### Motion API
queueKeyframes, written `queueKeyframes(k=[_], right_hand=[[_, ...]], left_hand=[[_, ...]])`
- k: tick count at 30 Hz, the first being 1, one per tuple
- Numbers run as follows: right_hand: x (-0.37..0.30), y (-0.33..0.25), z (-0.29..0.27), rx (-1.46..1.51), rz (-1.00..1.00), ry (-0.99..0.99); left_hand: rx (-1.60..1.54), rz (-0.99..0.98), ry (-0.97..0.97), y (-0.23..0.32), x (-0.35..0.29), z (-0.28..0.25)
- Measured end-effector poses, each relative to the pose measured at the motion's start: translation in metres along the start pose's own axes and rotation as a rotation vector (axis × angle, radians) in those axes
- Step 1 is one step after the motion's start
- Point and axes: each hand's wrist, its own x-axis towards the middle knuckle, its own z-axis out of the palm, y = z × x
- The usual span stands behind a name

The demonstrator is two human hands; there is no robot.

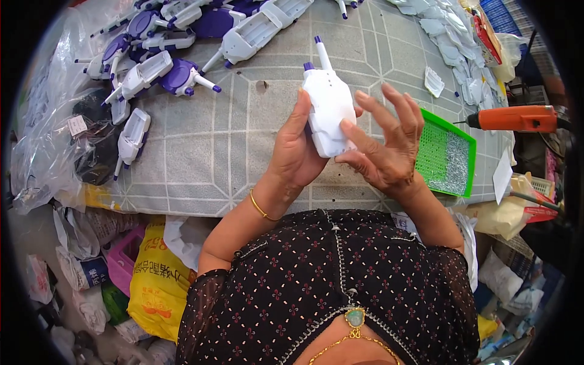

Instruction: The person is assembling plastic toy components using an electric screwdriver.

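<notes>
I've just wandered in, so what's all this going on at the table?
A person is holding a white plastic casing with purple knobs in the left hand. The right hand is open, its fingers at the casing's lower right. More white-and-purple casings are heaped at the table's upper left. To the right sit a green tray of small silvery pieces and an orange power tool.

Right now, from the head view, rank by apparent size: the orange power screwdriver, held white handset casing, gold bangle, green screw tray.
Largest: green screw tray and held white handset casing, too alike to rank, both partly covered.
Next: orange power screwdriver.
Smallest: gold bangle.
</notes>
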Motion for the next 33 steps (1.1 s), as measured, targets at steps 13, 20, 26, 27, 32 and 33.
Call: queueKeyframes(k=[13, 20, 26, 27, 32, 33], right_hand=[[-0.008, -0.01, 0.029, 0.329, 0.285, -0.01], [-0.027, 0.025, 0.019, 0.394, 0.24, -0.325], [-0.035, 0.022, 0.01, 0.211, 0.103, -0.208], [-0.038, 0.023, -0.005, 0.274, 0.102, -0.129], [-0.073, 0.052, -0.069, 0.067, 0.536, 0.564], [-0.07, 0.069, -0.069, 0.188, 0.587, 0.695]], left_hand=[[0.153, 0.203, 0.185, -0.003, 0.001, 0.001], [1.697, 0.003, 0.462, 0.033, -0.047, 0.019], [2.323, 0.643, -0.385, 0.034, -0.007, -0.011], [2.307, 0.586, -0.323, 0.03, -0.01, -0.013], [2.188, 0.596, -0.306, 0.021, -0.008, -0.009], [2.176, 0.573, -0.307, 0.017, -0.009, -0.007]])
